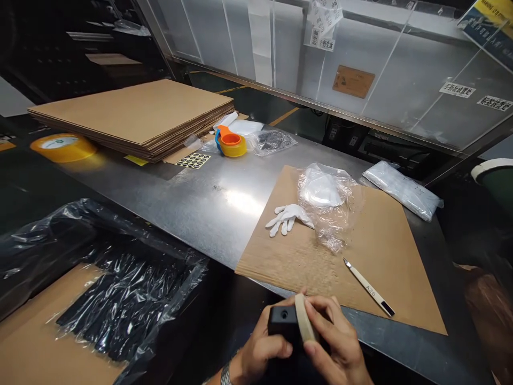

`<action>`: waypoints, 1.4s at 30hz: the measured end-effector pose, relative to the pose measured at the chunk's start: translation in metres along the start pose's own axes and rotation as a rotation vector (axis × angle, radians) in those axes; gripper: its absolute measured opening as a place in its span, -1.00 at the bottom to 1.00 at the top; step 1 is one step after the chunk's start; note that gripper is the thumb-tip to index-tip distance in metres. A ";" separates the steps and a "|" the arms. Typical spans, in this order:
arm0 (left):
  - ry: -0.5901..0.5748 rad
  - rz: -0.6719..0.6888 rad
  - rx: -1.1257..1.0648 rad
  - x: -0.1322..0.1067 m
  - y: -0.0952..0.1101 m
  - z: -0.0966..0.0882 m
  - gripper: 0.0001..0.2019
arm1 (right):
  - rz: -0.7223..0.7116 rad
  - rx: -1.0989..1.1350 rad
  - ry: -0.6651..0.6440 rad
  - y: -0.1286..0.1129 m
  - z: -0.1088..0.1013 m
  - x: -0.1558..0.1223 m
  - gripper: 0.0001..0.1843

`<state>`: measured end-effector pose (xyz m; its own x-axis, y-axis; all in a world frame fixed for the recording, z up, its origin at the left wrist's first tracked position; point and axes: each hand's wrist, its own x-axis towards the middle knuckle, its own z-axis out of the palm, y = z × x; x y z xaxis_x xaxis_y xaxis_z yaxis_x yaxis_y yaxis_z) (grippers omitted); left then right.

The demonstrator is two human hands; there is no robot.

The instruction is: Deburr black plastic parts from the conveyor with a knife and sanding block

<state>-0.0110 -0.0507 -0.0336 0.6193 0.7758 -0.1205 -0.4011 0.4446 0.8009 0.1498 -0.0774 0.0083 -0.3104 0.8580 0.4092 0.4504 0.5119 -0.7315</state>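
Note:
Fingers wrapped round it, my left hand (256, 350) grips a black block-shaped part (282, 320) with a small round hole in its end face. My right hand (336, 339) is closed on a beige rounded pad (305, 318), which is pressed against the block's right side. Whether the pad is a roll or a solid disc, I cannot tell. Both hands are at the table's near edge, in front of a cardboard sheet (276, 259). On the sheet lie a pale-handled craft knife (368, 289), a white glove (289, 218) and a crumpled clear plastic bag (331, 200).
Stacked cardboard (140, 112) fills the table's far left, beside yellow tape (64, 147). An orange tape dispenser (231, 140) and a sticker sheet (193, 160) lie nearby. A plastic-wrapped pack (403, 188) is at right. A box lined with black plastic (176, 291) stands lower left.

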 end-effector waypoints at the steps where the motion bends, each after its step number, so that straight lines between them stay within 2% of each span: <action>1: 0.020 -0.001 -0.150 0.002 -0.003 -0.001 -0.34 | 0.027 0.025 0.056 0.003 0.008 -0.004 -0.49; 2: 0.035 0.000 -0.289 0.004 -0.006 -0.002 -0.28 | 0.045 0.045 0.104 0.006 0.016 -0.008 -0.50; 4: 0.031 -0.024 -0.522 0.008 -0.007 -0.004 -0.29 | 0.059 0.070 0.156 0.013 0.031 -0.019 -0.51; 6: 0.022 -0.076 -0.685 0.011 -0.004 -0.009 -0.37 | 0.062 0.086 0.124 0.020 0.041 -0.036 -0.51; 8: 0.060 -0.143 -0.772 0.012 0.001 -0.014 -0.47 | 0.064 0.110 0.054 0.027 0.043 -0.054 -0.51; 11: 0.231 -0.218 -0.758 0.014 0.006 -0.018 -0.65 | 0.120 0.075 0.012 0.033 0.032 -0.069 -0.54; 13: 0.304 -0.257 -0.721 0.015 0.005 -0.016 -0.62 | 0.165 -0.034 0.047 0.033 0.021 -0.065 -0.54; 15: 0.280 -0.318 -0.681 0.013 0.002 -0.010 -0.50 | 0.164 -0.150 0.077 0.031 0.013 -0.049 -0.47; 17: 0.232 -0.394 -0.604 0.010 -0.001 -0.004 -0.39 | 0.098 -0.220 0.084 0.027 0.009 -0.029 -0.42; 22: 0.207 -0.436 -0.390 0.005 -0.003 0.002 -0.28 | -0.120 -0.256 -0.095 0.015 0.009 0.004 -0.36; 26: 0.127 -0.502 -0.522 0.008 -0.004 0.003 -0.31 | -0.201 -0.211 -0.294 0.010 0.004 0.009 -0.35; 28: 0.098 -0.535 -0.551 0.010 -0.006 0.005 -0.33 | -0.223 -0.219 -0.300 0.015 0.000 0.007 -0.34; 30: 0.062 -0.554 -0.515 0.011 -0.009 0.006 -0.31 | -0.184 -0.255 -0.225 0.022 -0.004 0.005 -0.34; 33: 0.090 -0.513 -0.458 0.012 -0.012 0.007 -0.31 | -0.126 -0.287 -0.182 0.027 -0.006 0.003 -0.35; 36: 0.238 -0.351 -0.390 0.012 -0.010 0.007 -0.45 | -0.163 -0.338 -0.231 0.022 -0.005 0.006 -0.42; 38: 0.338 -0.242 -0.293 0.012 -0.008 0.009 -0.54 | -0.158 -0.409 -0.216 0.017 -0.005 0.010 -0.47; 40: 0.387 -0.213 -0.229 0.013 -0.006 0.010 -0.58 | -0.116 -0.485 -0.159 0.013 -0.003 0.013 -0.51; 42: 0.391 -0.235 -0.255 0.015 -0.005 0.009 -0.58 | -0.130 -0.518 -0.129 0.009 0.001 0.014 -0.54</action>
<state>0.0065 -0.0460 -0.0343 0.4335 0.7295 -0.5290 -0.4634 0.6840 0.5634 0.1486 -0.0609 0.0069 -0.4763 0.7907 0.3847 0.7446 0.5954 -0.3019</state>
